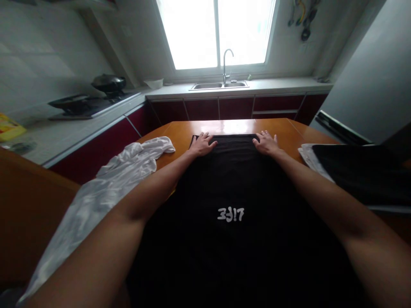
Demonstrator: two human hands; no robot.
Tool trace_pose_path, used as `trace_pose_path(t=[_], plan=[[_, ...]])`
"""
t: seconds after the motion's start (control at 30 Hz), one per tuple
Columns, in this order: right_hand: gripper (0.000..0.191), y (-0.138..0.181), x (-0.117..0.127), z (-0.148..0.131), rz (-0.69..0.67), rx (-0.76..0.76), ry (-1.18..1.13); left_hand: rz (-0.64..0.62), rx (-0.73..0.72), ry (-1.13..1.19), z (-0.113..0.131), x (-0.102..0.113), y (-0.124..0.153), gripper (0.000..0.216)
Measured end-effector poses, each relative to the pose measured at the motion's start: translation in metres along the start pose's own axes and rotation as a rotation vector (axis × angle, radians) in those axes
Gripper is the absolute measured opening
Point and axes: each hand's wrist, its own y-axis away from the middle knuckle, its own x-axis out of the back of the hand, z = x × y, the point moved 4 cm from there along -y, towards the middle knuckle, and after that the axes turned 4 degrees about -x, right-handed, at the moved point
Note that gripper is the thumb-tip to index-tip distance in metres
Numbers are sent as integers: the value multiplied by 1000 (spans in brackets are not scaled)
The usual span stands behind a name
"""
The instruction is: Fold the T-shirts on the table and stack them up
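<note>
Looks like smoothing-out time: left hand and right hand rest flat, gripping nothing, on the far end of the black garment across the surface, so next probably needs even pinches.

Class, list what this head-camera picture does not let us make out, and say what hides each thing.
All in the head view:
Palms of the left hand and right hand: hidden by the backs of the hands.
Near end of the black cloth: cut off by the bottom edge.
Table beneath it: covered by the cloth.
Yellow packet: cut off by the left edge, print blurred.
Outside the window: lost in glare.
</note>
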Motion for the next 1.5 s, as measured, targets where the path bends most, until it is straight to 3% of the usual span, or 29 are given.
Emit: trace_pose_path(t=[0.1, 0.17, 0.3, 0.37, 0.57, 0.73, 0.9, 1.0, 1.2, 1.4, 1.5], plan=[[67, -4, -5, -16, -57, 58, -17, -96, -17, 35, 15, -6, -6, 75], [68, -4, -8, -20, -92, 41, -13, -88, 11, 50, 21, -7, -7, 75], [60, 8, 4, -31, 101, 40, -21, 87, -66, 37, 41, 6, 1, 68], [55, 23, 11, -42, 144, 87, -36, 93, -160, 31, 58, 11, 15, 64], [55, 112, 21, -78, 43, 278, -124, -69, -383, 31, 106, 6, 103, 67], [57, 193, 7, -80, 0, 427, -129, -232, -479, 28, 124, -13, 161, 80], [56, 235, 19, -67, 91, 395, -134, -94, -441, 59, 127, 16, 190, 71], [57, 273, 30, -65, 93, 415, -160, -91, -470, 102, 135, 28, 232, 67], [61, 355, 15, -61, -80, 491, -167, -171, -571, 161, 150, 8, 321, 67], [60, 381, 28, -63, 12, 534, -211, -166, -641, 162, 156, 9, 351, 67], [59, 393, 26, -69, -13, 568, -227, -144, -651, 153, 160, 15, 361, 64]])
